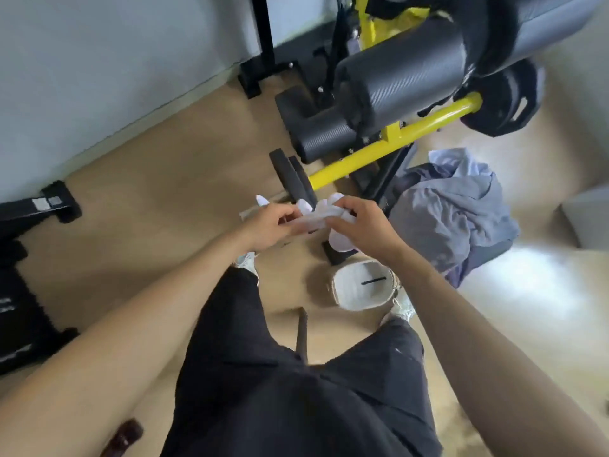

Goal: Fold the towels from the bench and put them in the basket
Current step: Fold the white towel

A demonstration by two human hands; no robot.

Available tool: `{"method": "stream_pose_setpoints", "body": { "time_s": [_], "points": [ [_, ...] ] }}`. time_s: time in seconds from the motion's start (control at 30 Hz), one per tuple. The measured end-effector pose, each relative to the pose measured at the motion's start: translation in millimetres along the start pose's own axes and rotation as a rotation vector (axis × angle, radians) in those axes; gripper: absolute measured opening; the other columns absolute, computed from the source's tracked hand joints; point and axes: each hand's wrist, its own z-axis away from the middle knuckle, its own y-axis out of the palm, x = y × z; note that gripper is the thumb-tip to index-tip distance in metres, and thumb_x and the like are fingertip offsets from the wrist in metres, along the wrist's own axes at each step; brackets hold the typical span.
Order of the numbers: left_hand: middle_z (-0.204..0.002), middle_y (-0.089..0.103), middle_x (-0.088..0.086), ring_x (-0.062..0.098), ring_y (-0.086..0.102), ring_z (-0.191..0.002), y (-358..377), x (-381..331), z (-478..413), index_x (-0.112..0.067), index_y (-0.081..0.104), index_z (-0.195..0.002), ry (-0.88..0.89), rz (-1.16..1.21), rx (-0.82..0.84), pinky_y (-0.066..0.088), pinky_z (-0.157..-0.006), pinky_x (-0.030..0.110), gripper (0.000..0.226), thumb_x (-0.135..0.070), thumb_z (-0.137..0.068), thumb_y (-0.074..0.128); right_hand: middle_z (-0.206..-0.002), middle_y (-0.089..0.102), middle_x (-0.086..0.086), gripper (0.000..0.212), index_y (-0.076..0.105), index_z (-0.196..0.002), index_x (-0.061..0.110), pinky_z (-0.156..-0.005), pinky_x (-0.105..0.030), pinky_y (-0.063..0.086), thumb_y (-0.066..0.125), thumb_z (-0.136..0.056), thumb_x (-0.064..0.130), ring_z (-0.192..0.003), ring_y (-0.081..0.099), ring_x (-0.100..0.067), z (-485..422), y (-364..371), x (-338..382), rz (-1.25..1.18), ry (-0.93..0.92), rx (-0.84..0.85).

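Nearest you: black trousers (263, 390), smooth matte cloth, legs apart over a tan wood-look floor (148, 232). Btwn your pale shoes (403, 306) sits the basket (330, 288): round, coarse woven rim, white inside w/ a thin dark line across it.

Just past it, your left hand (270, 225) has fingers curled, pinching one end of the white towel (313, 221). Your right hand (365, 225) is curled over the other end, gripping it. Towel is thin & soft, bunched into a narrow crumpled strip btwn the hands, w/ a rounded lobe hanging under the right one. It's held in the air, beyond the basket.

Further right: a grey-blue cloth heap (454, 212), deeply wrinkled, draped over a dark pad. Behind: the bench (395, 87), fat black roll pads w/ carbon-weave texture on a glossy yellow tube frame (379, 150)
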Motion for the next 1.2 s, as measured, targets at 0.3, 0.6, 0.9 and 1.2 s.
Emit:
{"method": "stream_pose_setpoints", "body": {
  "time_s": [0.3, 0.6, 0.9, 1.2],
  "points": [
    [-0.069, 0.055, -0.006, 0.010, 0.048, -0.064, -10, 116, -14, -0.023, 0.058, -0.076, -0.078, -0.208, -0.038, 0.035, -0.062, 0.032, 0.025, -0.036, -0.096, 0.066, -0.080, 0.061, 0.002, 0.009, 0.067, -0.100, 0.009, -0.058, -0.010, 0.042, 0.064, -0.094, 0.014, -0.064, 0.053, 0.006, 27, 88, -69, -0.193, 0.246, -0.323],
    [-0.066, 0.048, -0.005, 0.009, 0.042, -0.059, 95, 157, -86, -0.006, 0.060, -0.084, -0.100, 0.090, -0.103, 0.036, -0.054, 0.023, 0.023, -0.022, -0.100, 0.059, -0.112, 0.060, -0.004, 0.054, 0.050, -0.131, 0.030, -0.088, -0.045, 0.057, 0.058, -0.085, 0.004, -0.099, 0.062, -0.026, 4, 167, -204, -0.181, 0.260, -0.301],
    [-0.069, 0.055, -0.004, 0.000, 0.052, -0.052, 165, 190, -73, -0.012, 0.055, -0.138, 0.284, 0.129, 0.008, 0.043, -0.052, 0.010, 0.046, -0.013, -0.094, 0.070, -0.089, 0.070, 0.006, 0.020, 0.068, -0.109, 0.010, -0.065, -0.011, 0.047, 0.072, -0.090, 0.011, -0.069, 0.059, 0.004, 19, 210, -270, -0.262, 0.046, -0.510],
    [-0.081, 0.072, -0.014, 0.007, 0.066, -0.081, 182, 172, -16, -0.036, 0.071, -0.080, 0.573, -0.300, -0.035, 0.054, -0.077, 0.035, 0.021, -0.057, -0.083, 0.071, -0.091, 0.068, -0.004, 0.028, 0.065, -0.113, 0.007, -0.068, -0.019, 0.049, 0.073, -0.091, 0.022, -0.078, 0.062, -0.006, 90, 232, -256, -0.385, -0.205, -0.485]
  ]
}}
